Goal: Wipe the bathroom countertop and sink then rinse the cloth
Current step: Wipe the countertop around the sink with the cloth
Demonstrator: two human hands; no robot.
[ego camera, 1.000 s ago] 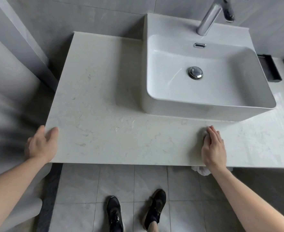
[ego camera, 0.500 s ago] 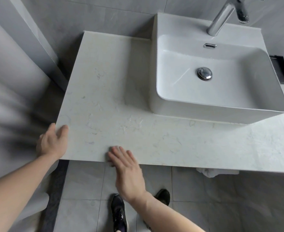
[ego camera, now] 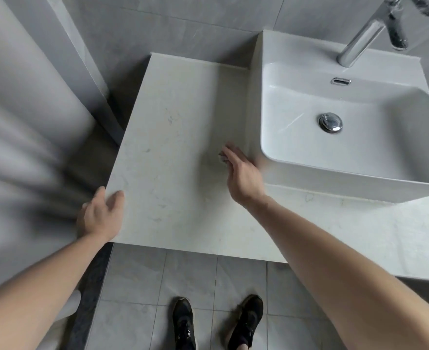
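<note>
Cloth (ego camera: 223, 157), a soft grey scrap, barely shows under our flat right hand (ego camera: 241, 176) beside the white ceramic sink (ego camera: 271, 157), so we judge it light, limp, best pressed flat, while our left hand (ego camera: 102, 215) grips the pale marble countertop (ego camera: 173, 137) corner.

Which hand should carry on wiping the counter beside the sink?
Right. The right hand already lies flat on the counter beside the sink, a bit of cloth showing under its fingers. The left hand grips the counter's corner.
</note>
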